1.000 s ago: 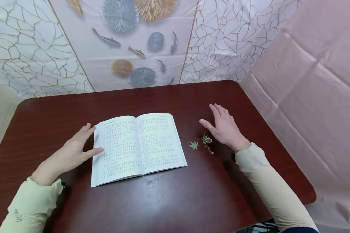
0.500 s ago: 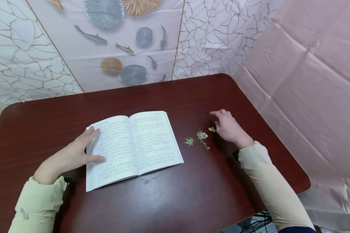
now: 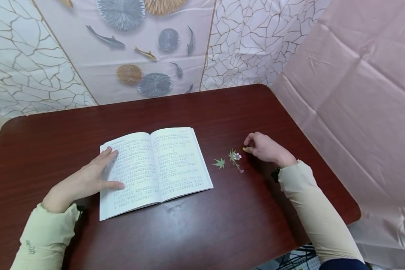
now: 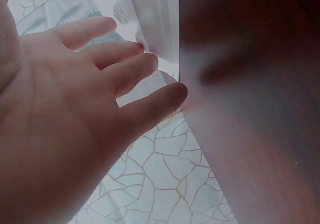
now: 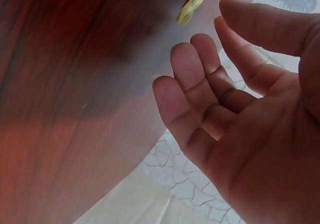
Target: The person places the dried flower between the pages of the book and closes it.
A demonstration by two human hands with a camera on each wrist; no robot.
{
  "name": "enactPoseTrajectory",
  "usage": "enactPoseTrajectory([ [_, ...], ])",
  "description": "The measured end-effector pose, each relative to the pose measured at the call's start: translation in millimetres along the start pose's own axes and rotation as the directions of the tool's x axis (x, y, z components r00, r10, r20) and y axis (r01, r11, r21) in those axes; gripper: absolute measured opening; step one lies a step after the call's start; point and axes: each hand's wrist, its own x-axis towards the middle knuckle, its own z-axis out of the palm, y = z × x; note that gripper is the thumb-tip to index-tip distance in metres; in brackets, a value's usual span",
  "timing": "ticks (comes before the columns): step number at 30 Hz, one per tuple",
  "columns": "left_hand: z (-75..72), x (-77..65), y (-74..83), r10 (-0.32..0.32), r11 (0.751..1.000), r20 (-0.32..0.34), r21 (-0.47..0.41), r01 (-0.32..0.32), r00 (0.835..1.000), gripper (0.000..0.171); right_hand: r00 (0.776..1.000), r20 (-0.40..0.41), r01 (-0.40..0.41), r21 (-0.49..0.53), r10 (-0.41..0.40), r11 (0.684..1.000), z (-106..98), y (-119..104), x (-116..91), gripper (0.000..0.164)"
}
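Observation:
An open book (image 3: 179, 165) with printed pages lies on the table, its left page under and beside my left hand (image 3: 84, 180). That hand has its fingers extended over the outer margin and its thumb spread across the page; in the left wrist view the fingers (image 4: 150, 103) are long and apart. My right hand (image 3: 266, 148) is low over the table, thumb and index tips right at a small yellow flower (image 3: 245, 149). In the right wrist view the yellow flower (image 5: 191, 7) shows just beyond those fingertips; I cannot tell whether they pinch it. The other fingers (image 5: 185, 68) are bent.
Between book and right hand lie a green star-shaped leaf (image 3: 220, 163) and a sprig with pinkish-white blossoms (image 3: 235, 156). The dark red table (image 3: 195, 232) is bordered by patterned cloth (image 3: 175, 45) behind and pink cloth (image 3: 351, 112) at the right.
My right hand has come down from above the yellow flower, bringing thumb and index together at it. My left hand has settled slightly farther over the left page. The camera view has shifted.

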Motion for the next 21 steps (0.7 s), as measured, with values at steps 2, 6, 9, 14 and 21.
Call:
enactPoseTrajectory([
  [2,1.3,1.0,-1.7,-0.003,1.000,0.003,-0.003,0.003,1.000,0.120,1.000,0.010,0.013,-0.013,-0.013,1.000,-1,-5,3,0.015],
  [6,4.7,3.1,-3.3,-0.005,1.000,0.002,0.005,0.005,1.000,0.119,0.998,0.055,0.030,-0.020,-0.029,0.999,-3,-13,10,0.018],
  [9,6.8,5.4,-1.9,-0.001,1.000,0.002,0.007,0.001,1.000,0.117,0.994,0.104,0.029,-0.009,-0.028,1.000,-4,-17,12,0.020],
  [14,6.9,8.1,1.6,-0.006,1.000,0.007,0.014,0.006,1.000,0.117,0.989,0.144,0.051,-0.040,-0.045,0.998,-4,-24,14,0.017],
  [21,1.9,2.7,1.8,-0.022,0.999,-0.005,0.031,0.022,1.000,0.118,0.975,0.195,0.116,-0.039,-0.106,0.993,9,-49,21,0.019],
])
